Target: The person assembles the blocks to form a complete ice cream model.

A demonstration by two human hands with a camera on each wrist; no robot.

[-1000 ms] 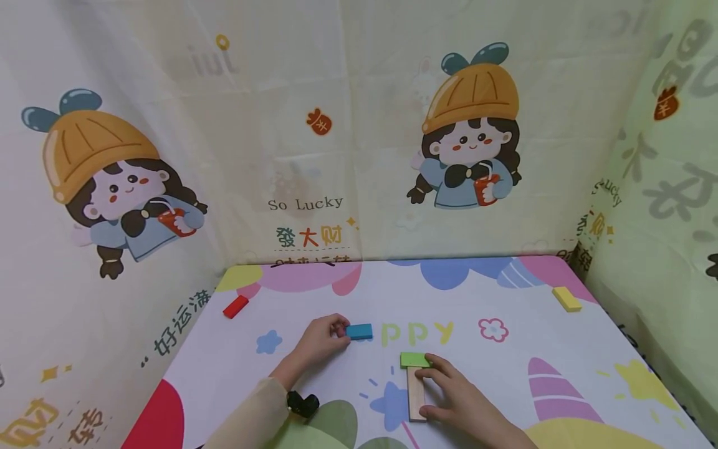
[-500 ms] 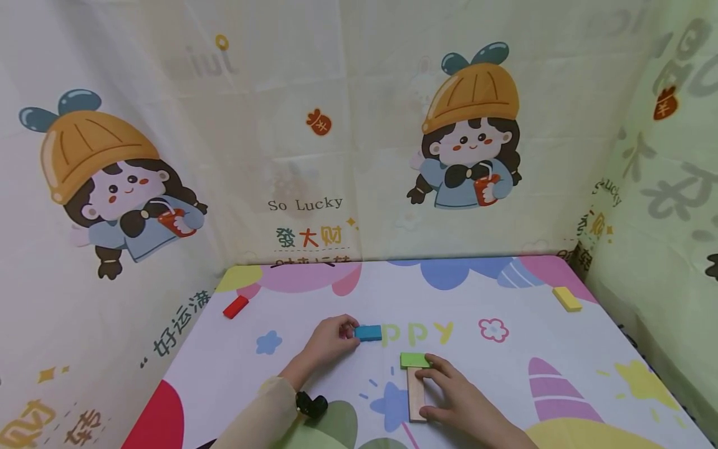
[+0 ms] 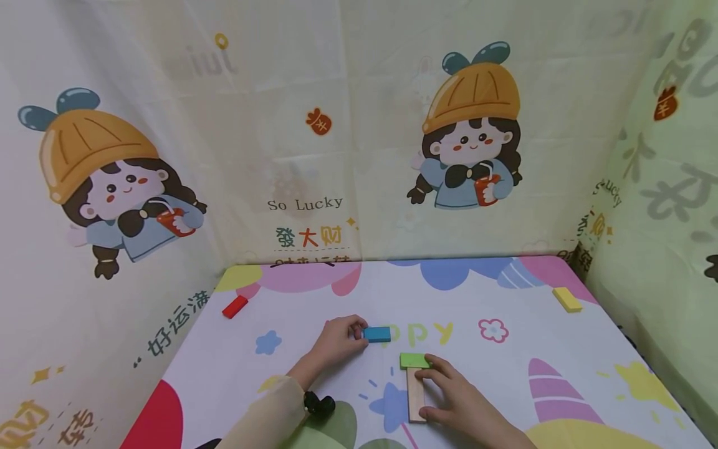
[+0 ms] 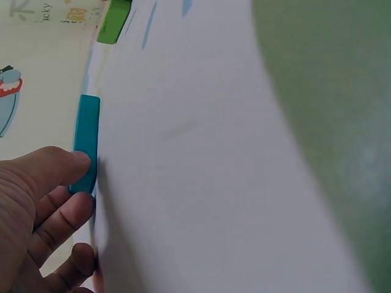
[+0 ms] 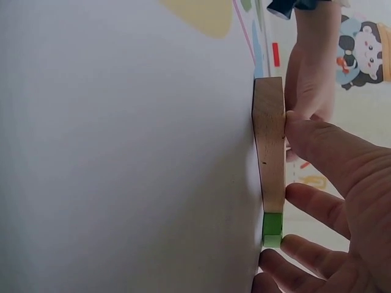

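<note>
My left hand (image 3: 338, 342) pinches one end of a blue block (image 3: 378, 335) between thumb and fingers, low over the table. In the left wrist view, the thumb lies across the blue block (image 4: 86, 140). My right hand (image 3: 462, 399) rests its thumb and fingertips on a plain wooden block (image 3: 416, 396) and a green block (image 3: 414, 360), its fingers loosely spread. The green block lies crosswise against the far end of the wooden one, like a T. In the right wrist view, the thumb touches the wooden block (image 5: 270, 146), with other fingers near the green block (image 5: 272, 230).
A red block (image 3: 235, 307) lies near the table's left edge. At the far right is a yellow block (image 3: 566, 299). The printed tabletop (image 3: 465, 349) is bordered by fabric walls (image 3: 387, 231). A black wrist strap (image 3: 320, 404) shows at the left sleeve.
My left hand has slid the blue block to the right and slightly nearer, toward the green block. The right hand and the blocks beneath it have stayed put.
</note>
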